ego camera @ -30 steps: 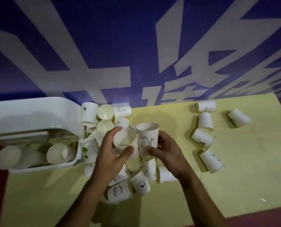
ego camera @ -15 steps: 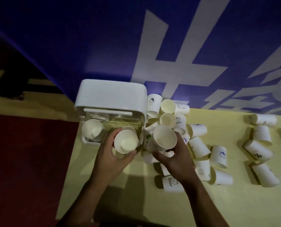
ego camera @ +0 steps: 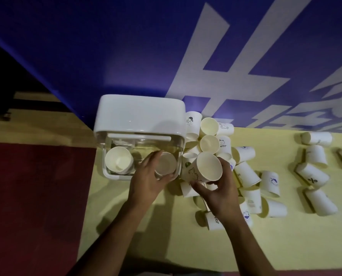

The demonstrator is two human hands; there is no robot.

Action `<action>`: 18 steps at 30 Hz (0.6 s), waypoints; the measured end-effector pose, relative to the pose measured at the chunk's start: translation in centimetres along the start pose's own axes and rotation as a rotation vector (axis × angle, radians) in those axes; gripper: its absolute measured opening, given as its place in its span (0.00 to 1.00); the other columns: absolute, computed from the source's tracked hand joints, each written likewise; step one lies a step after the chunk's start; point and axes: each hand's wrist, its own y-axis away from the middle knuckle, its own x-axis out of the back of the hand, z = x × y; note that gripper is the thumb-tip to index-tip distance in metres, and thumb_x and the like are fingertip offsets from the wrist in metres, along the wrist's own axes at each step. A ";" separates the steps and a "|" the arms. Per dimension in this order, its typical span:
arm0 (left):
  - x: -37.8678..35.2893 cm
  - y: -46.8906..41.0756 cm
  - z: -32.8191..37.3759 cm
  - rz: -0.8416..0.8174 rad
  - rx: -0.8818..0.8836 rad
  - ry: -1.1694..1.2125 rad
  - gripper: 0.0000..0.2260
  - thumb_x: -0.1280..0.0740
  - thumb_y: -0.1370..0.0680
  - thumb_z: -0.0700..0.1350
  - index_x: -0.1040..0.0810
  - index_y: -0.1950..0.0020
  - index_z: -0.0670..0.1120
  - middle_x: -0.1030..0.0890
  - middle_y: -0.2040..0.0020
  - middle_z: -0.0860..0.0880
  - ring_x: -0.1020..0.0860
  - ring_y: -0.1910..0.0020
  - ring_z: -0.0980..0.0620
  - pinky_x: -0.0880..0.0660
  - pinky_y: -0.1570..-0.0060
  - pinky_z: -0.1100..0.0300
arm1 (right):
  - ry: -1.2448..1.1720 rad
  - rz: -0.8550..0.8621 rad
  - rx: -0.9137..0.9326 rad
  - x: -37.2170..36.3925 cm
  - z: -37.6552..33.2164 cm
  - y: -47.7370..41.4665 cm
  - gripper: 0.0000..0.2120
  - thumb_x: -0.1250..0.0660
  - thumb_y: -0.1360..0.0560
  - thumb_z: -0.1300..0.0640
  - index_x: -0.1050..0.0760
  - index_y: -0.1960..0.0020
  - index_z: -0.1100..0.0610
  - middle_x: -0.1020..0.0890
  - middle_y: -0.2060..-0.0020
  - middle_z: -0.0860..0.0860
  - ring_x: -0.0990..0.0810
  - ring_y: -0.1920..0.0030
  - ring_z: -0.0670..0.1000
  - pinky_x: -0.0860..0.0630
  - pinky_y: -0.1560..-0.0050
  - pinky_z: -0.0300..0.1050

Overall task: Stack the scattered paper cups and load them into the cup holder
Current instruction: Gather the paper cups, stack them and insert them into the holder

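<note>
a paper cup [ego camera: 165,163] is gripped by the left hand [ego camera: 147,181], fingers and thumb curled round its wall, its mouth turned up toward the camera. it is held at the right-hand slot of the cup holder [ego camera: 140,116]; whether it is already seated inside cannot be told. just left of this grip, a stack of cups [ego camera: 118,160] is seen in the holder's other slot. a second cup [ego camera: 208,166], printed with a small bear, is clasped by the right hand [ego camera: 221,193] and tilted mouth-up, just right of the left hand's cup and apart from it. beyond and to the right of that grip, loose cups [ego camera: 246,173] are heaped on the yellow table [ego camera: 166,236]. further right, well apart, a separate group of cups [ego camera: 313,176] lies on its sides.
</note>
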 end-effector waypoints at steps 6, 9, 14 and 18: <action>-0.3 -0.7 -0.7 -0.063 0.112 -0.076 0.38 0.23 0.29 0.60 0.35 0.22 0.58 0.23 0.29 0.53 0.22 0.35 0.49 0.24 0.43 0.56 | 0.041 -0.009 0.007 -1.2 0.4 0.1 0.34 0.17 0.34 0.58 0.31 0.36 0.41 0.23 0.45 0.31 0.22 0.45 0.38 0.26 0.52 0.29; 0.0 -1.1 -0.8 -0.109 0.122 -0.033 0.39 0.22 0.31 0.61 0.36 0.25 0.61 0.20 0.34 0.54 0.20 0.40 0.47 0.22 0.49 0.54 | 0.067 -0.037 0.052 -2.7 0.0 -0.3 0.34 0.17 0.34 0.57 0.31 0.36 0.43 0.24 0.44 0.31 0.24 0.44 0.35 0.29 0.50 0.27; 0.8 0.3 -2.1 -0.099 0.114 0.278 0.38 0.23 0.25 0.46 0.38 0.19 0.51 0.25 0.28 0.52 0.26 0.30 0.56 0.27 0.36 0.62 | 0.087 -0.071 0.190 -5.7 -1.2 -1.3 0.31 0.18 0.31 0.56 0.32 0.36 0.44 0.23 0.43 0.38 0.22 0.43 0.40 0.27 0.48 0.33; 1.7 1.1 -1.0 -0.026 0.169 0.538 0.26 0.34 0.19 0.47 0.32 0.21 0.47 0.25 0.27 0.55 0.29 0.28 0.63 0.31 0.33 0.68 | 0.119 -0.079 0.236 -7.8 -1.4 -2.1 0.31 0.19 0.30 0.54 0.34 0.38 0.34 0.23 0.44 0.32 0.21 0.44 0.39 0.22 0.48 0.40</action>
